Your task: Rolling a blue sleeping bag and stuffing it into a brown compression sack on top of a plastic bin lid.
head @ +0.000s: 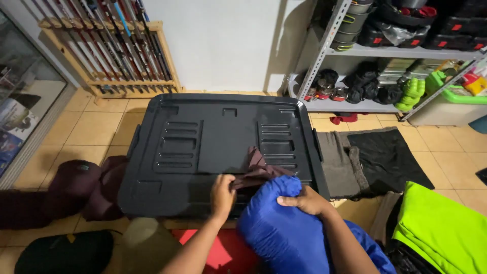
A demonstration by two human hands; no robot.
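Gripping maroon fabric sack (256, 170) with my left hand (222, 195), right hand (304, 201) pressing puffy blue nylon bundle (284, 228).
It might slip off black plastic lid's (203, 147) front edge.

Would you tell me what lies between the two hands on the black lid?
In the head view, dark maroon fabric lies between left hand and right hand, above the blue bundle on the black lid.

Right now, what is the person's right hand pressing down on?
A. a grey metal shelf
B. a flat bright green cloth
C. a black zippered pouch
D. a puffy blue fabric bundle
D: the right hand lies flat on top of the puffy blue fabric bundle, at the near edge of the large black plastic bin lid, while the left hand grips the dark maroon cloth.
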